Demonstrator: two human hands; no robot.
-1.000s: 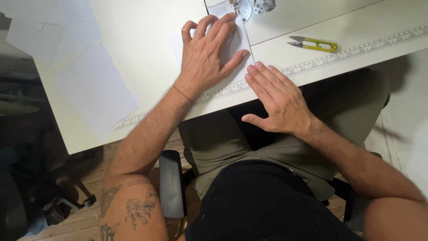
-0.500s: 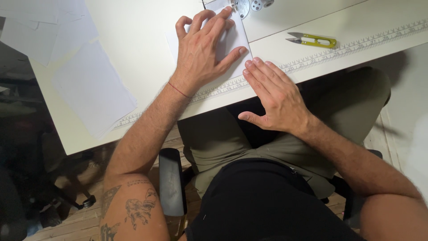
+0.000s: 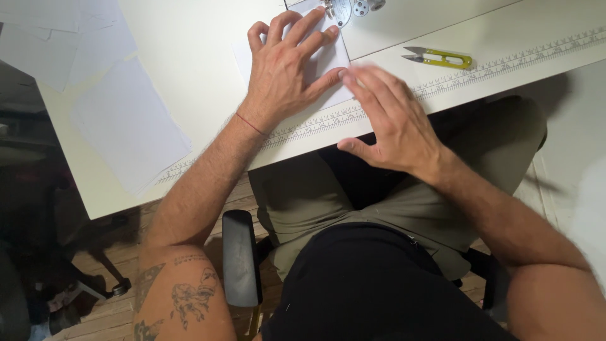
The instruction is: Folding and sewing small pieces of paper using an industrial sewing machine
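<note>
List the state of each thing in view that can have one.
Left hand: flat, fingers spread, pressing the white fabric piece.
Right hand: open, blurred, fingertips at the table edge beside the fabric.
Fabric piece: flat, its far end under the presser foot.
Snips: lying untouched, blades slightly apart.
White stack: lying flat, left of the hands.
</note>
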